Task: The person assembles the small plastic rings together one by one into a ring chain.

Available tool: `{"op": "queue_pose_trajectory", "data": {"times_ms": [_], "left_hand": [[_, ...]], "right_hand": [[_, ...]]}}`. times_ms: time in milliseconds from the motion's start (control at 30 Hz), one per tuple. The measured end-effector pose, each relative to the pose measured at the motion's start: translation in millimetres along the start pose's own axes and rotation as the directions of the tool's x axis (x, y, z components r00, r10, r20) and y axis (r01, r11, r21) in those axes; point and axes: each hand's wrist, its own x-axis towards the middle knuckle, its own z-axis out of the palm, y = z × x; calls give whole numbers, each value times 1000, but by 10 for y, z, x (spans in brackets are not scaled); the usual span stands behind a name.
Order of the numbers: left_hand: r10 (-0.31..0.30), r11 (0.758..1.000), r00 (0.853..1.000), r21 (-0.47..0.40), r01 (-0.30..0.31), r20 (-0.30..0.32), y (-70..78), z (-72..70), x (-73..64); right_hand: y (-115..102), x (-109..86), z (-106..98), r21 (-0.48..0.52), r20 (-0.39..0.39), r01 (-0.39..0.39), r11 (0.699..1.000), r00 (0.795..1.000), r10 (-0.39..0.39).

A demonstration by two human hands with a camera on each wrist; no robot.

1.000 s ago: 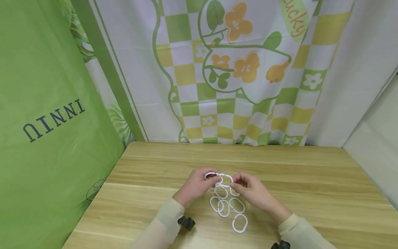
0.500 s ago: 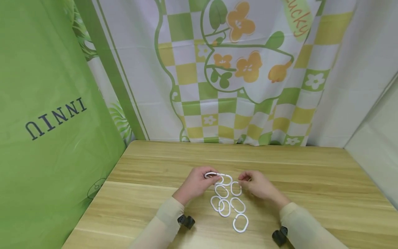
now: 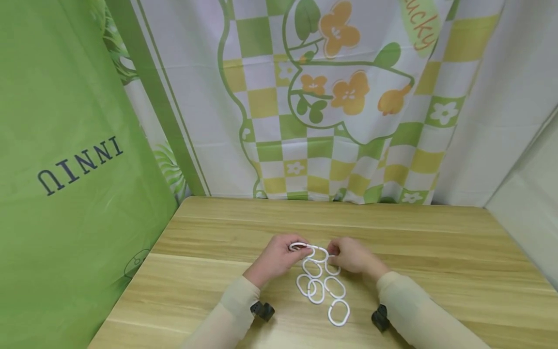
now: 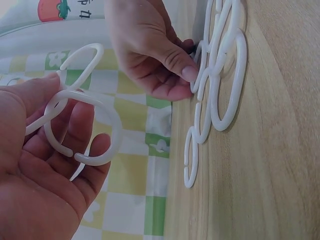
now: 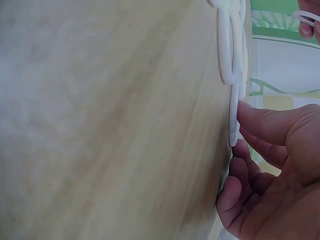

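Observation:
My left hand (image 3: pixel 274 259) grips white plastic split rings above the table, its thumb over the place where two cross. The left wrist view shows the nearer held ring (image 4: pixel 117 127) with a narrow gap at its bottom and another held ring (image 4: pixel 96 62) crossing behind it. My right hand (image 3: pixel 354 255) is down at the tabletop, thumb and fingertips pinching the edge of a white split ring (image 5: pixel 233 122). Between the hands and toward me lie several more oval split rings (image 3: pixel 330 316), some overlapping. Whether the right-hand ring is linked to others is unclear.
The wood-grain table (image 3: pixel 209 291) reaches back to a checked, flowered curtain (image 3: pixel 314 145). A green cloth (image 3: pixel 78 232) hangs along the left side, and a pale panel (image 3: pixel 532 208) stands at the right. Dark wrist cameras sit on both sleeves.
My right hand let go of the ring joined to the left hand's piece, drew back to the right, then came down onto a ring on the table. The left hand keeps its grip.

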Motion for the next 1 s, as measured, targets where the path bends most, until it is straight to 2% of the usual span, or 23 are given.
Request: {"op": "queue_pose_trajectory", "data": {"times_ms": [233,567,733,833,1000], "left_hand": [[9,1000,1000,1,-9,23,13,7,7],[-5,1000,1000,-4,6,26,-24,10,5],[-6,1000,999,-4,6,37,-25,18,-4],[-8,1000,999,-7,8,37,-25,25,-8],[-18,1000,999,-23,19,44,-15,32,-10]], "right_hand": [[24,-48,-6,-18,20,29,999,999,-29],[111,-180,-54,163,-41,60,985,998,-54],[111,-245,-101,260,-44,-8,966,999,21],[63,-276,-128,357,-46,-74,931,994,97],[-43,-306,-185,421,-120,-92,903,980,156]]}}
